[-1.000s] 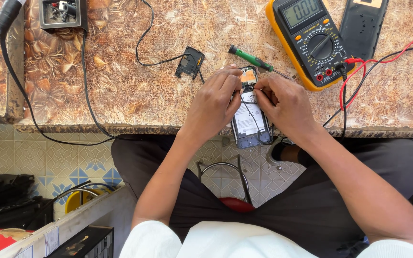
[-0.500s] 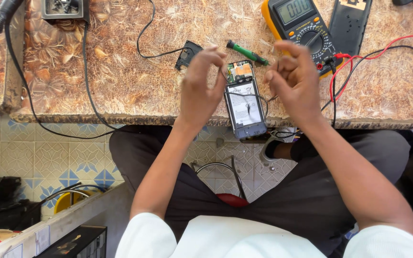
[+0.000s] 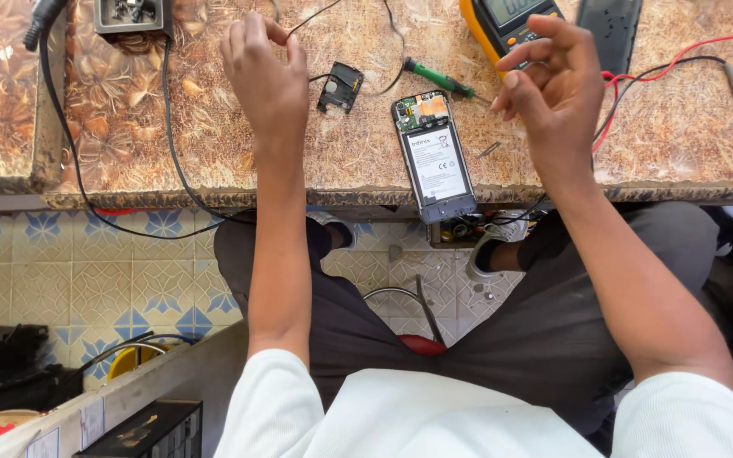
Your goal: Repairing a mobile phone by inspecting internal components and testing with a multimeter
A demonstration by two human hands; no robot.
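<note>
Both hands have lifted off the opened phone (image 3: 434, 158) and drawn apart since half a second ago, leaving it alone on the bench (image 3: 214, 161). It lies flat with its back cover off, battery showing, its long axis running away from the person, the near end jutting just over the bench edge.

From the left hand (image 3: 263, 76) the phone lies to the right and a little nearer the body; from the right hand (image 3: 553, 80) it lies to the left and nearer the body. The right hand looks slightly closer to it. Left fingers (image 3: 252, 34) are loosely curled and released, grasping nothing that shows, though a thin black wire (image 3: 316, 13) passes just beside them. Right fingers (image 3: 523, 72) are half curled, thumb near forefinger; whether they pinch something tiny I cannot tell.

Between the left hand and the phone sits a small black component (image 3: 341, 85) on its lead. A green-handled screwdriver (image 3: 434, 78) lies just beyond the phone's far end, and a yellow multimeter (image 3: 502, 25) with red and black leads (image 3: 638, 76) sits behind the right hand. Nothing lies over the phone.
</note>
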